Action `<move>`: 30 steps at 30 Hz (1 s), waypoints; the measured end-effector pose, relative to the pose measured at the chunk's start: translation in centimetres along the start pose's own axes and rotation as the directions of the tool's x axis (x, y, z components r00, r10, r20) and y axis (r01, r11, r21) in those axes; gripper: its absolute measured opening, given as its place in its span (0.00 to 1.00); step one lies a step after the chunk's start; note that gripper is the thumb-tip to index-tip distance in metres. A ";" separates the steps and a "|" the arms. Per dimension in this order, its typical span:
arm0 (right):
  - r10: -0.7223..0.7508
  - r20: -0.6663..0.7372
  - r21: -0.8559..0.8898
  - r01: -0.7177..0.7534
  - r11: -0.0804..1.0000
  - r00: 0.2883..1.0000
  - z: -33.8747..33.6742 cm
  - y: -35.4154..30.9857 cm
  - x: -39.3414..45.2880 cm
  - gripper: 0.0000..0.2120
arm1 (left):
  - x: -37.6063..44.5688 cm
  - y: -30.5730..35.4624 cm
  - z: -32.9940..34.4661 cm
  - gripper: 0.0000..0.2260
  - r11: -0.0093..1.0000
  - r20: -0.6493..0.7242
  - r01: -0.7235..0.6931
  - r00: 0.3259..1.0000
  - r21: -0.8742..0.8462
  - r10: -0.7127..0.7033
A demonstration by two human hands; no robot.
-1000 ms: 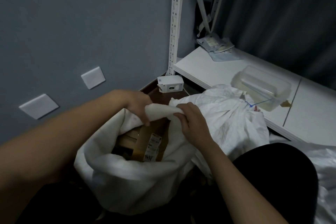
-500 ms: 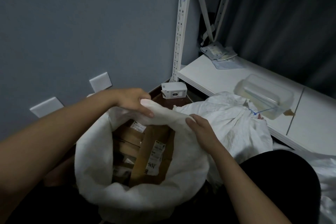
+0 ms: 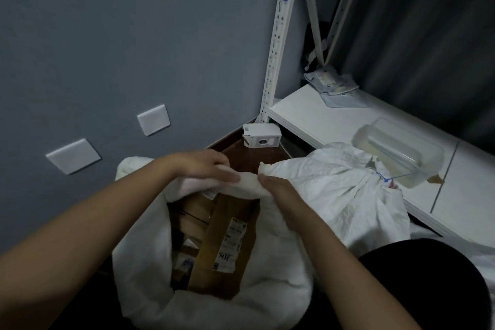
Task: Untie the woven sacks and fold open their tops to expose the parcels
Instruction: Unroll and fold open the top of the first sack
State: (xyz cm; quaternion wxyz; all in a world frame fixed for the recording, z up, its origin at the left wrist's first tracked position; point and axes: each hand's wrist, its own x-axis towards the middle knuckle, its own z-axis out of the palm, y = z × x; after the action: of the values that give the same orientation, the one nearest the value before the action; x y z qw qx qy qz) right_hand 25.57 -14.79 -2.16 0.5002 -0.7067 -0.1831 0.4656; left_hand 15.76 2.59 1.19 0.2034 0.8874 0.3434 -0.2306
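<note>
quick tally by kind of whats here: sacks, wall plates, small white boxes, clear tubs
woven sacks: 2, open one, tied one
wall plates: 2
small white box: 1
clear plastic tub: 1
total: 6

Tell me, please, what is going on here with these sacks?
A person's left hand and right hand grip the far rim of an open white woven sack, folding its top down. Brown cardboard parcels with printed labels show inside. A second white woven sack, on the right beside the white shelf, is tied with blue cord.
</note>
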 end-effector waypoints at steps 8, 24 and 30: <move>-0.552 0.218 -0.680 0.531 0.505 0.805 1.0 -1.8 0.1 0.17 | -1.2 -2.4 -1.2 0.07 0.814 -0.069 -0.494 0.864 -0.306 0.498; -0.396 0.176 -0.398 0.433 0.809 0.901 4.6 -3.5 4.4 0.07 | -0.3 -7.6 -0.9 0.19 0.838 -0.221 -0.455 0.888 -0.300 0.403; -0.314 0.193 -0.683 0.357 0.637 0.930 3.8 -3.9 5.4 0.11 | 0.5 -9.8 0.3 0.08 0.888 -0.322 -0.408 0.888 -0.214 0.330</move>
State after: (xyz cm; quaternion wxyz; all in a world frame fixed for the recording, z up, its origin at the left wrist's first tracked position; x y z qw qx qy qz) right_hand 25.91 -7.16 -1.58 0.2627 -0.7840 -0.4890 0.2779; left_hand 9.16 9.39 -1.31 0.3154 0.9229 0.2205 -0.0111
